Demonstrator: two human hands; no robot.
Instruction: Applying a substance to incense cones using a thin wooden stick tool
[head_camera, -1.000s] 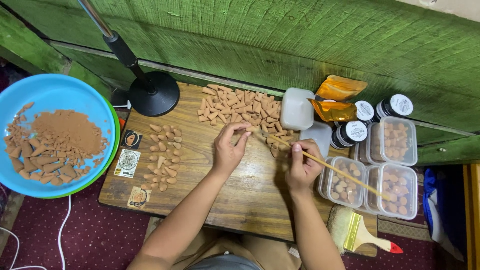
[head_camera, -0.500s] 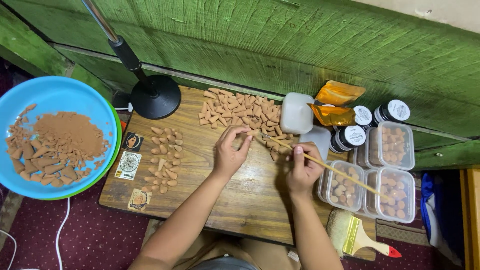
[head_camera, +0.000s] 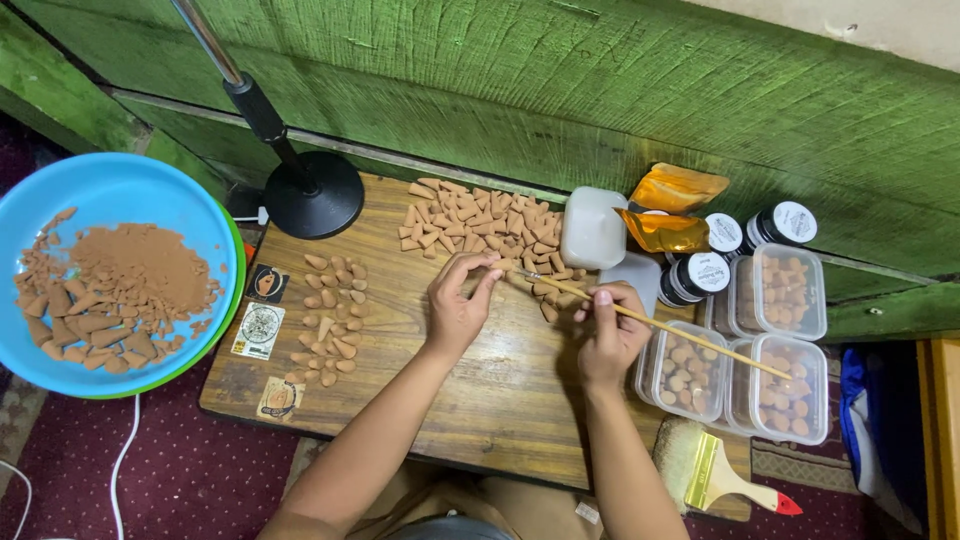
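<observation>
My left hand (head_camera: 458, 303) pinches a small tan clay cone (head_camera: 506, 265) at its fingertips, over the wooden board (head_camera: 500, 400). My right hand (head_camera: 606, 335) grips a thin wooden stick (head_camera: 680, 332) whose tip meets that cone. Behind the hands lies a heap of unshaped tan cones (head_camera: 480, 225). To the left of my left hand, several smoother cones (head_camera: 332, 315) are spread out on the board.
A blue bowl (head_camera: 120, 190) with brown powder and broken pieces sits at left. A black lamp base (head_camera: 312, 195) stands behind the board. Clear lidded boxes of cones (head_camera: 790, 290), dark jars (head_camera: 700, 275), orange pouches (head_camera: 675, 205), a white tub (head_camera: 592, 228) and a paintbrush (head_camera: 715, 470) lie at right.
Both hands stay in nearly the same place with the stick's tip at the cone. My left fingers have shifted slightly around the cone.
</observation>
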